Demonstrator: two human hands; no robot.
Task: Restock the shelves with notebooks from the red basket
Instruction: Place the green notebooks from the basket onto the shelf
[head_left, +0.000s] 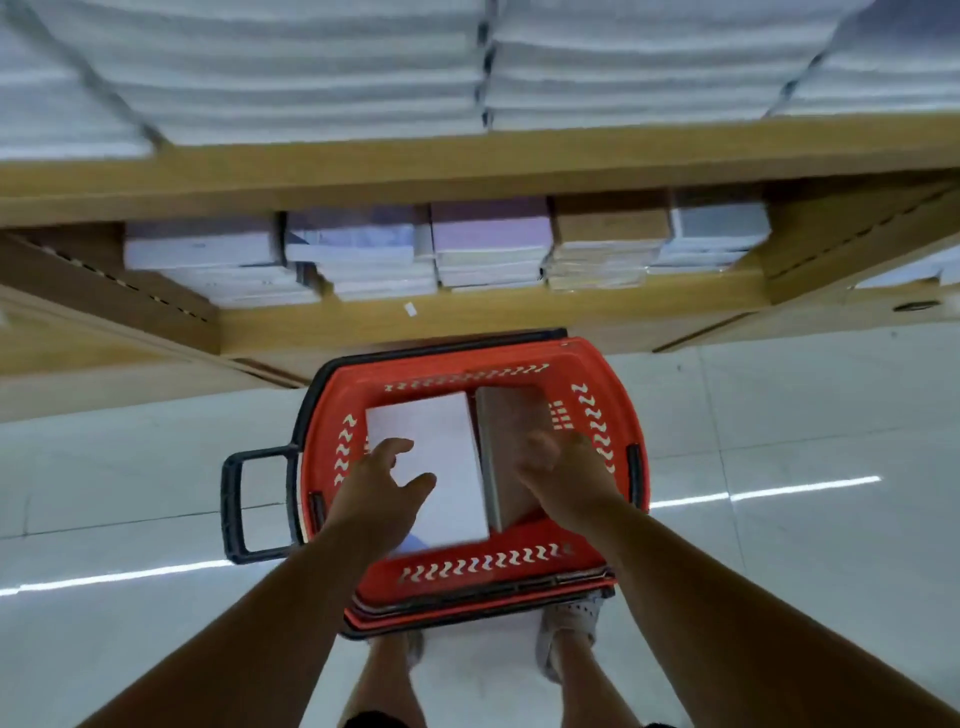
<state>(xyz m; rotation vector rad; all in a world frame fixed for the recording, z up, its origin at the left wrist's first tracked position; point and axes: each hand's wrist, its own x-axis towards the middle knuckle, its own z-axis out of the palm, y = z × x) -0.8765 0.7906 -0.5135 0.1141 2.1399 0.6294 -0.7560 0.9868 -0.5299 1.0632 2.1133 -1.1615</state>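
Remaining in the red basket (587, 364) on the floor are two notebook stacks: a white stack (431, 457) and a grey stack (506, 447), side by side. Lower shelf (519, 306) already carries several piles; restocking appears partway. Left hand (382, 480) hovers spread wide over the white stack. Right hand (563, 475) curls onto the grey stack; firm grip cannot be confirmed.

Both hands reach into the red basket (582, 358); left hand (376, 488) spread over a white notebook (441, 452), right hand (563, 478) on a grey one (506, 415)
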